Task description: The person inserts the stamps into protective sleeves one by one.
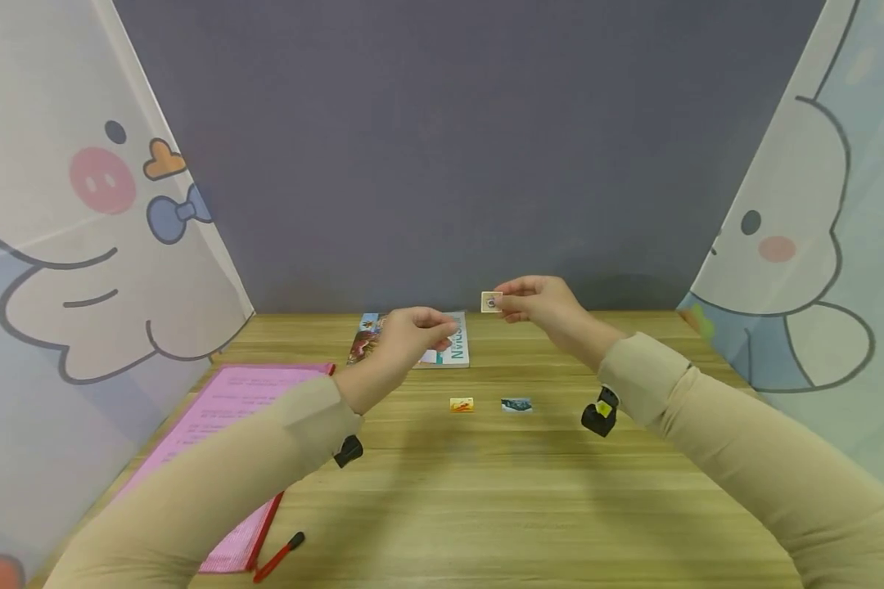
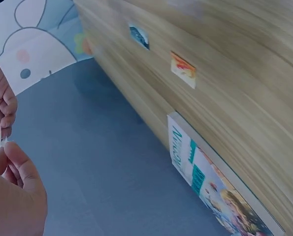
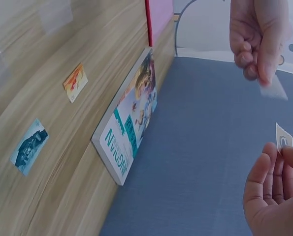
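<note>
My right hand (image 1: pixel 548 307) is raised above the far part of the table and pinches a small beige stamp-like picture card (image 1: pixel 489 302) between thumb and fingers. A dark little picture shows on the card (image 3: pixel 284 140) in the right wrist view. Left of it, my left hand (image 1: pixel 401 348) is also raised, its thumb and fingertips pinching a small translucent whitish piece (image 3: pixel 274 89). The two hands are apart, with a short gap between them in the head view. On the table below lie an orange-yellow picture card (image 1: pixel 462 405) and a blue-teal picture card (image 1: pixel 516 405), side by side.
A book (image 1: pixel 457 348) with a colourful cover lies at the table's back edge, partly behind my left hand. A pink red-edged pouch (image 1: pixel 265 376) with printed text lies at the left, its red-and-black pull strap (image 1: pixel 280 556) toward the front. A grey panel (image 1: pixel 471 164) stands behind.
</note>
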The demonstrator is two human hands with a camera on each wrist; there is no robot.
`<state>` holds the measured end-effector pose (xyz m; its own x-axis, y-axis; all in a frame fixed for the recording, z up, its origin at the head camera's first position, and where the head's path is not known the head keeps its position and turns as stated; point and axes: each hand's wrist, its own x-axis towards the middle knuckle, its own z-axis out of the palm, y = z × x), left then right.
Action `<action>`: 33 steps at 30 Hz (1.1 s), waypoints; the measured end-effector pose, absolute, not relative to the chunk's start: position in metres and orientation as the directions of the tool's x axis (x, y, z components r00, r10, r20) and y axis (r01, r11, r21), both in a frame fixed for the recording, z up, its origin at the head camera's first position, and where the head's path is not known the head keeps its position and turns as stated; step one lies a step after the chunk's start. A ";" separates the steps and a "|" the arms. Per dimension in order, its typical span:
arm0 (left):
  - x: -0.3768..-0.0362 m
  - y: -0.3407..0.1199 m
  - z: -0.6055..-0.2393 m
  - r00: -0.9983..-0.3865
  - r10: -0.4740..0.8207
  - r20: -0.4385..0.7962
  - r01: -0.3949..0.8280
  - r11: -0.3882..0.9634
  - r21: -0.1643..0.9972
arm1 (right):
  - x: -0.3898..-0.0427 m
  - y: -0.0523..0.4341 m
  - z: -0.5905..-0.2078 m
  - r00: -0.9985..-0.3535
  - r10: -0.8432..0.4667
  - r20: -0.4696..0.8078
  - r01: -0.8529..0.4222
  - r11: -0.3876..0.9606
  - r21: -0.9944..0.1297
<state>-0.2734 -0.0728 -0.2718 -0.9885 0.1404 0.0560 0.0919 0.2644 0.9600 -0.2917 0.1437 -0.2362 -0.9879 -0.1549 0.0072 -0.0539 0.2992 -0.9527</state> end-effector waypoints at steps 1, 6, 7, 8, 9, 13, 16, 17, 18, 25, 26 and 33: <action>-0.274 -0.071 -0.272 -0.988 0.143 0.059 0.095 0.258 0.962 | -0.291 0.144 -0.236 -0.988 -0.157 0.012 -0.058 0.291 -0.955; -0.279 -0.065 -0.271 -0.986 0.152 0.068 0.104 0.238 0.966 | -0.288 0.147 -0.237 -0.986 -0.163 0.027 -0.068 0.254 -0.965; -0.279 -0.064 -0.272 -0.986 0.152 0.073 0.109 0.241 0.964 | -0.288 0.148 -0.237 -0.986 -0.165 0.026 -0.067 0.246 -0.967; -0.280 -0.064 -0.271 -0.985 0.154 0.076 0.112 0.242 0.964 | -0.288 0.149 -0.237 -0.985 -0.168 0.024 -0.064 0.236 -0.970; -0.280 -0.063 -0.271 -0.984 0.156 0.081 0.118 0.243 0.963 | -0.288 0.150 -0.237 -0.985 -0.171 0.022 -0.061 0.228 -0.972; -0.279 -0.059 -0.269 -0.982 0.159 0.102 0.142 0.261 0.955 | -0.285 0.153 -0.239 -0.981 -0.193 0.017 -0.056 0.195 -0.979; -0.278 -0.057 -0.267 -0.982 0.155 0.111 0.150 0.271 0.951 | -0.284 0.153 -0.240 -0.978 -0.206 0.019 -0.056 0.177 -0.983; -0.277 -0.057 -0.267 -0.982 0.152 0.112 0.151 0.271 0.951 | -0.284 0.152 -0.240 -0.978 -0.209 0.021 -0.058 0.170 -0.984; -0.277 -0.056 -0.266 -0.982 0.149 0.113 0.151 0.271 0.951 | -0.284 0.152 -0.240 -0.977 -0.213 0.024 -0.060 0.164 -0.985; -0.275 -0.056 -0.266 -0.982 0.137 0.131 0.164 0.264 0.951 | -0.280 0.149 -0.239 -0.978 -0.204 0.029 -0.061 0.150 -0.987; -0.275 -0.056 -0.266 -0.982 0.133 0.134 0.165 0.263 0.951 | -0.280 0.149 -0.239 -0.978 -0.205 0.028 -0.060 0.151 -0.987; -0.274 -0.055 -0.267 -0.984 0.129 0.122 0.152 0.252 0.956 | -0.277 0.147 -0.242 -0.980 -0.200 0.019 -0.050 0.152 -0.987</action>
<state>-0.2738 -0.0551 -0.2671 -0.9841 0.1292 0.1222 0.1518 0.2523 0.9557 -0.2775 0.1474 -0.2416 -0.9795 -0.2004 0.0186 -0.0499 0.1525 -0.9870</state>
